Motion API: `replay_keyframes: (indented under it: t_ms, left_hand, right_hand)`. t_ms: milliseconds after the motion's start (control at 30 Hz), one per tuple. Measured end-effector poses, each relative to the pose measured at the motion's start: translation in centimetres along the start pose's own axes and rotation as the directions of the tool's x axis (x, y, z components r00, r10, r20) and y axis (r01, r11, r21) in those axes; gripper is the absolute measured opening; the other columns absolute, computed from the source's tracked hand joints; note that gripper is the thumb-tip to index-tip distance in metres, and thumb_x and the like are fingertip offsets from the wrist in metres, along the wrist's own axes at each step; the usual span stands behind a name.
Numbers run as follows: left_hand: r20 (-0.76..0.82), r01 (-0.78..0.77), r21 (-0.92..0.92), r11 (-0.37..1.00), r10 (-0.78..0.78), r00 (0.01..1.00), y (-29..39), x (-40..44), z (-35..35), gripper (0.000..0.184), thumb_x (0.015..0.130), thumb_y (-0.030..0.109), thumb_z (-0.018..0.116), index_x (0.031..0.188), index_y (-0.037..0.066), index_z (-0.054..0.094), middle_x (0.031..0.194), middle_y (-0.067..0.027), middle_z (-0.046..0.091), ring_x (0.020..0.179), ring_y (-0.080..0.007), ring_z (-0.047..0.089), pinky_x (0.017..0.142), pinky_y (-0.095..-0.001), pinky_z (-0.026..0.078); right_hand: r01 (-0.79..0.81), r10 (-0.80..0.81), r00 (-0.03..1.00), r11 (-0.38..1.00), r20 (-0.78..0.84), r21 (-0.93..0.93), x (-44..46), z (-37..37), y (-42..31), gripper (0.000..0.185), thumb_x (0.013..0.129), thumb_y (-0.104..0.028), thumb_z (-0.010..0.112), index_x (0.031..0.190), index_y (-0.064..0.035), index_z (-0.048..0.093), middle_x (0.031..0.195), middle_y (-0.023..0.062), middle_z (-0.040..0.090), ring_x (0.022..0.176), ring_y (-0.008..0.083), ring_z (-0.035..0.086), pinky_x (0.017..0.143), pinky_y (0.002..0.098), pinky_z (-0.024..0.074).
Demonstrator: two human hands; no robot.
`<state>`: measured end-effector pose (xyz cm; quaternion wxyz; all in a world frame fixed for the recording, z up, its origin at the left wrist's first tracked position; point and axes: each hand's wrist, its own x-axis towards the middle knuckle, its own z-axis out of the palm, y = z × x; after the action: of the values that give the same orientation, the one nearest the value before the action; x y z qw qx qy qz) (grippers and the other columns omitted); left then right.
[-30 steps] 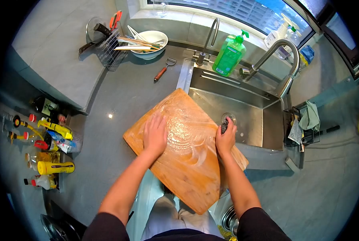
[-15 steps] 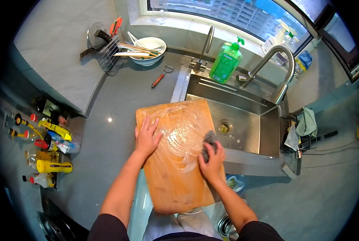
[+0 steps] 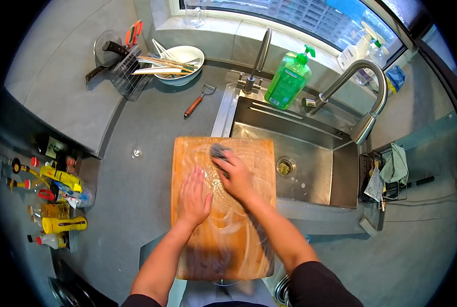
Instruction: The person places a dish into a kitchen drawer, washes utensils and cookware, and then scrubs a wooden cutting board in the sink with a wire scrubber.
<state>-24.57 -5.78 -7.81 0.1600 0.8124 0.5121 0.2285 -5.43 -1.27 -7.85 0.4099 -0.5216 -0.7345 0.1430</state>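
Note:
A wet, soapy wooden cutting board [image 3: 223,240] lies with its long sides pointing away from me, across the counter's front edge and over the sink's left corner. My left hand [image 3: 193,198] rests flat on the board's left part, fingers stretched out. On the board's upper middle, my right hand [image 3: 233,175] is closed on a grey metal scrubber [image 3: 219,152], which touches the wood. Streaks of foam cover much of the surface.
Right of the board is the steel sink [image 3: 310,138] with a curved faucet [image 3: 369,112]. Behind it stands a green soap bottle [image 3: 288,82]. A peeler [image 3: 199,102], a bowl of chopsticks [image 3: 180,78] and a wire rack [image 3: 130,74] are at the back left. Bottles [image 3: 60,204] stand far left.
The board has turned from a diagonal to a straight position. My right hand has moved with the scrubber from the board's right edge to its upper middle. My left hand has stayed on the board.

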Motion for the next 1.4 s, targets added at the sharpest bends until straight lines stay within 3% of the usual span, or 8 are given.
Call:
replay_keyframes:
  t_ms: [200,300,433,567,767,933,1167,1400]
  left_hand:
    - [0.039,0.010,-0.038,0.999,-0.008,0.999,-0.1,0.6,-0.2,0.071,0.085,0.019,0.062,0.148,-0.003,0.037,0.154,-0.0241,0.039,0.144,-0.0393,0.036,0.118,-0.0497,0.027]
    - [0.020,0.039,-0.045,0.998,-0.038,0.999,0.3,0.4,-0.3,0.071,0.086,0.020,0.063,0.148,-0.004,0.037,0.153,-0.0246,0.039,0.144,-0.0394,0.035,0.118,-0.0497,0.027]
    - [0.005,-0.007,-0.069,0.998,0.008,1.000,-1.0,0.2,0.2,0.070,0.087,0.021,0.063,0.147,-0.005,0.037,0.153,-0.0259,0.038,0.144,-0.0402,0.035,0.118,-0.0505,0.027]
    - [-0.139,0.145,-0.018,0.989,-0.146,0.979,-2.2,-0.4,0.6,0.073,0.086,0.024,0.070,0.146,-0.004,0.038,0.152,-0.0268,0.038,0.140,-0.0407,0.039,0.117,-0.0492,0.030]
    - [0.021,0.512,-0.265,0.817,-0.526,0.850,-4.2,-3.0,-2.9,0.070,0.079,0.030,0.080,0.134,0.000,0.048,0.129,-0.0223,0.053,0.120,-0.0398,0.053,0.102,-0.0461,0.044]
    - [0.111,0.581,-0.044,0.813,-0.574,0.811,-4.2,-4.4,-4.1,0.060,0.077,0.036,0.081,0.117,-0.001,0.055,0.117,-0.0215,0.057,0.110,-0.0403,0.057,0.095,-0.0469,0.047]
    - [0.146,0.707,0.102,0.700,-0.713,0.686,-5.0,-1.0,-2.4,0.069,0.075,0.049,0.081,0.108,-0.008,0.059,0.112,-0.0278,0.064,0.107,-0.0430,0.061,0.092,-0.0471,0.049]
    - [0.122,0.691,-0.129,0.711,-0.680,0.723,0.5,5.7,1.3,0.066,0.079,0.047,0.079,0.111,-0.008,0.059,0.108,-0.0300,0.067,0.103,-0.0444,0.065,0.089,-0.0479,0.052]
  right_hand:
    - [-0.257,0.185,0.944,0.932,-0.274,-0.257,1.9,-1.4,4.9,0.035,0.080,0.000,0.067,0.113,-0.0074,0.072,0.123,0.0211,0.064,0.116,0.0399,0.060,0.103,0.0450,0.0470]
    - [0.003,-0.003,1.000,1.000,0.016,-0.030,3.5,5.1,1.1,0.038,0.077,0.001,0.066,0.113,-0.0073,0.070,0.128,0.0200,0.062,0.125,0.0390,0.055,0.108,0.0454,0.0437]
    - [0.072,-0.083,0.981,0.995,0.176,0.070,0.1,-0.5,0.2,0.043,0.078,-0.005,0.071,0.120,-0.0130,0.069,0.132,0.0197,0.060,0.127,0.0389,0.054,0.108,0.0456,0.0432]
    - [-0.220,0.242,0.970,0.906,0.018,-0.361,-7.8,-7.8,-0.6,0.057,0.078,-0.008,0.074,0.132,-0.0159,0.062,0.147,0.0209,0.046,0.134,0.0439,0.044,0.112,0.0505,0.0361]
    - [-0.522,0.519,0.852,0.830,-0.070,-0.198,-12.9,-9.5,-4.7,0.068,0.075,-0.010,0.077,0.139,-0.0137,0.055,0.157,0.0261,0.027,0.138,0.0461,0.036,0.113,0.0480,0.0347]
    - [-0.628,0.591,0.772,0.767,-0.234,-0.132,-17.2,-9.5,-6.5,0.076,0.072,-0.012,0.076,0.142,-0.0135,0.049,0.121,0.0251,0.046,0.111,0.0433,0.053,0.099,0.0464,0.0456]
    - [-0.766,0.765,0.641,0.643,-0.054,0.013,-16.3,-11.0,-4.7,0.078,0.073,-0.018,0.075,0.146,-0.0173,0.045,0.118,0.0271,0.051,0.108,0.0435,0.056,0.096,0.0459,0.0482]
    - [-0.752,0.759,0.646,0.651,-0.079,0.103,-12.8,-16.1,4.5,0.078,0.071,-0.019,0.075,0.144,-0.0153,0.047,0.111,0.0262,0.061,0.105,0.0392,0.061,0.092,0.0423,0.0507]
